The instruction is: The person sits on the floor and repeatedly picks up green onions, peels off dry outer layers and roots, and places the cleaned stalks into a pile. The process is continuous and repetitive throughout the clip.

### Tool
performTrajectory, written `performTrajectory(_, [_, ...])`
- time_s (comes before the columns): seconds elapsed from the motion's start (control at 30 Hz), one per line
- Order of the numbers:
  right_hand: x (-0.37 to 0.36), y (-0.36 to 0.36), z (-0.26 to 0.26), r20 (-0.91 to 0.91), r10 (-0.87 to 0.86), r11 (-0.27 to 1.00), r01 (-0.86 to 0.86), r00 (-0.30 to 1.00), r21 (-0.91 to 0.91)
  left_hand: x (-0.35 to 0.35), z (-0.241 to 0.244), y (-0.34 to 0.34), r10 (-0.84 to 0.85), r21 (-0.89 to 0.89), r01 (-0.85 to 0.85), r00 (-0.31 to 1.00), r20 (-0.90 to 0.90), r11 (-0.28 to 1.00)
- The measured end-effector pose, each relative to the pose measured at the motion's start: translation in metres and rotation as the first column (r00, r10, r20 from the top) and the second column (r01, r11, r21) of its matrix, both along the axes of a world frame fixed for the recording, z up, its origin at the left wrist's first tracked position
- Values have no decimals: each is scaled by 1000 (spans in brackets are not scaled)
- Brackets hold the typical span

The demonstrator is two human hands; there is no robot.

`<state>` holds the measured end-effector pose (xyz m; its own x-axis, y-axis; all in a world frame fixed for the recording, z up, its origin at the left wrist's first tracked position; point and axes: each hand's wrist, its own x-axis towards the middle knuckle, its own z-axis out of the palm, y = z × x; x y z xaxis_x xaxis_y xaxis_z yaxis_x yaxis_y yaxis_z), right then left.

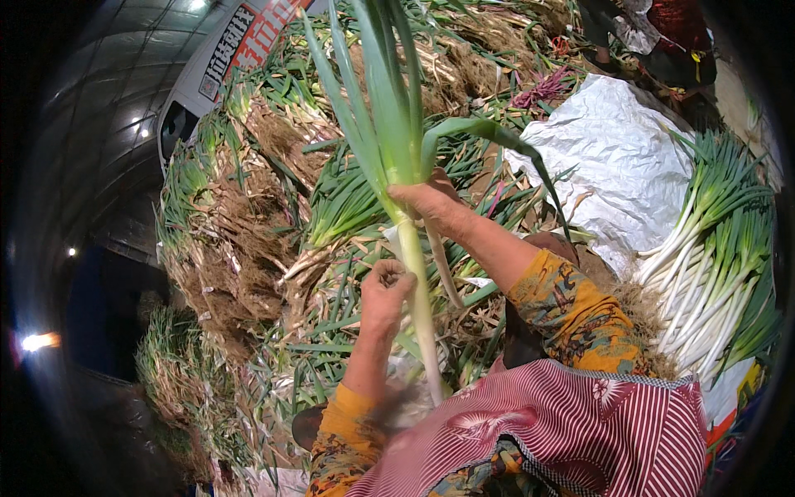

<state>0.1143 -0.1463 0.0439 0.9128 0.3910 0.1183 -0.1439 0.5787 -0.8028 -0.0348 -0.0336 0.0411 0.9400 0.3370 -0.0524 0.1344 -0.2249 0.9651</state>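
My right hand (431, 200) grips a large green onion (415, 248) around its neck, where the pale stalk meets the green leaves. The onion stands nearly upright before me, leaves fanned at the top and white lower end near my lap. Beside the stalk, a loose pale strip (444, 267) hangs below my right hand, and one leaf (490, 129) bends over to the right. My left hand (382, 289) is lower, thumb and fingers curled with the fingertips against the stalk. Whether they pinch an outer layer is not clear.
Heaped green onions with brown roots (248, 217) spread at the left and ahead. Cleaned white-stemmed onions (702, 273) are piled at the right, by a white woven sheet (608, 161). A striped apron (546, 422) covers my lap. Another person (667, 37) is at upper right; a vehicle (205, 81) stands upper left.
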Motion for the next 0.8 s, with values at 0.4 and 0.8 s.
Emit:
performTrajectory(0.4, [-3, 3, 0, 27, -76, 992, 78, 997, -102, -6, -4, 1, 17, -182, -33, 996, -86, 983])
performTrajectory(0.8, [23, 11, -32, -113, -189, 956, 157, 975, -247, -36, -12, -35, -661, 689, 375, 723, 201, 620])
